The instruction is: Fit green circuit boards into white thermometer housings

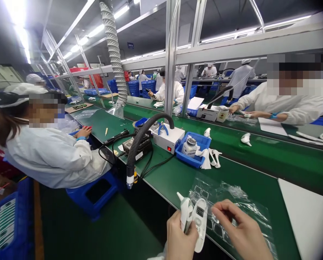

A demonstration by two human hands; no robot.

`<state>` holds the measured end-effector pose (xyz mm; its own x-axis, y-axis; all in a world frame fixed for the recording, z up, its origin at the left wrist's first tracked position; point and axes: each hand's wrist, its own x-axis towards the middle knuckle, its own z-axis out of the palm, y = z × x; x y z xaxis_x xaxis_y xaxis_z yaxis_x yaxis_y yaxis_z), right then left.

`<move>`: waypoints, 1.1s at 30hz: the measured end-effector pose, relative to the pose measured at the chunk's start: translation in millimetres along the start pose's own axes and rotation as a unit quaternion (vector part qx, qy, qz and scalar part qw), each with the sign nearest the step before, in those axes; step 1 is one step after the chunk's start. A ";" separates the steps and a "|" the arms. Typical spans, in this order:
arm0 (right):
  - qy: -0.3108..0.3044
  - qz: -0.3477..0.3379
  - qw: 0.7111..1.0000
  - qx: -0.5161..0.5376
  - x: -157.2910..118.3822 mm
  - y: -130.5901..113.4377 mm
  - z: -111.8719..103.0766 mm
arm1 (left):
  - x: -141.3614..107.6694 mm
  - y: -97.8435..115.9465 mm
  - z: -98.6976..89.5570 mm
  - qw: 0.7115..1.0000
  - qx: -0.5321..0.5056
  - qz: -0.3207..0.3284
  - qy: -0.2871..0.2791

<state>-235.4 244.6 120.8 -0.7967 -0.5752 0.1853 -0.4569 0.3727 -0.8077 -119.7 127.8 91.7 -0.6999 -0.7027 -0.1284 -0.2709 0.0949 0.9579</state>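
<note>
Left of the frame's centre, a black hose (133,151) is arched over the green bench (161,175). In the lower middle, right of centre, a white pointed body (185,213) and an oval shell (201,222) are grasped side by side by the left hand (179,236). Farther right, the right hand (241,227) is held with thumb and forefinger pinched close; whether anything is gripped cannot be told. Handwork on both parts seems in hand; a steady left grip and fine fingertip control appear called for.
</note>
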 end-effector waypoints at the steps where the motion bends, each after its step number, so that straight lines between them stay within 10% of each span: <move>1: -0.016 0.006 1.000 0.005 -1.6 0.1 3.5 | -1.0 -0.9 1.7 1.000 0.017 0.024 0.004; 33: -0.002 0.106 0.990 0.097 -18.8 27.8 34.5 | -7.7 -14.4 13.2 0.995 0.039 0.086 0.043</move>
<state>-219.4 240.6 75.5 -0.8646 -0.5025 -0.0031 -0.1937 0.3390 -0.9206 -119.1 141.1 75.5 -0.6824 -0.7284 0.0614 -0.2044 0.2707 0.9407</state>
